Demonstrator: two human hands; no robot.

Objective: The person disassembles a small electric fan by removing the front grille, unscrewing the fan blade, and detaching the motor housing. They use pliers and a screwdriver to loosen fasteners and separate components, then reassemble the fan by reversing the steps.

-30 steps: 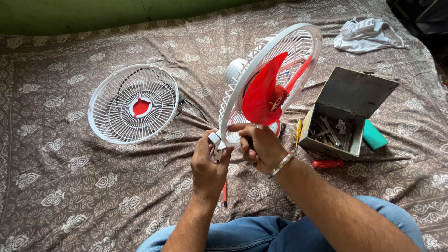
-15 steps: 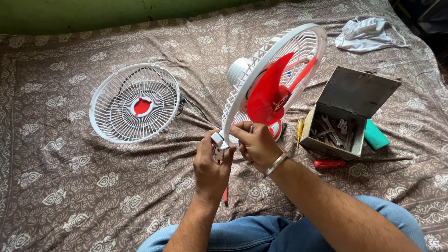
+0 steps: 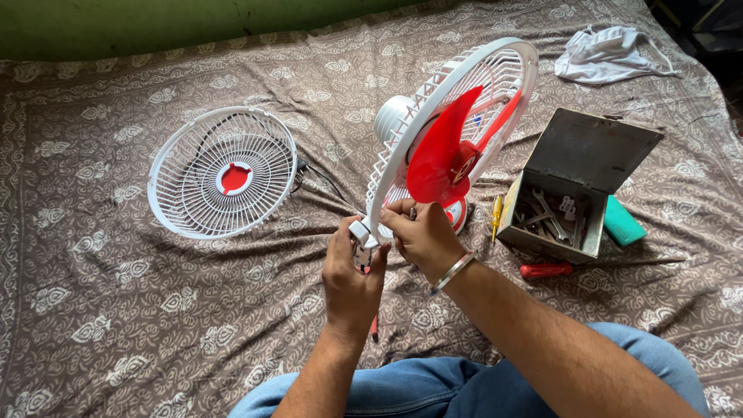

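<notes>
Patterned brown bedspread point(image 3: 116, 310), green wall point(image 3: 155, 19), both hands point(image 3: 352, 267) pinching fan guard point(image 3: 433, 108) rim.

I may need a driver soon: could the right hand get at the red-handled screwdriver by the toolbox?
Probably yes. The red-handled screwdriver lies uncovered on the cloth just right of the right hand, nothing between them; but that hand is now on the fan guard's clip.

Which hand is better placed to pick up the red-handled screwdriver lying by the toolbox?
Right, probably. The right hand is nearer the red-handled screwdriver; the left hand grips the clip on the fan guard.
</notes>
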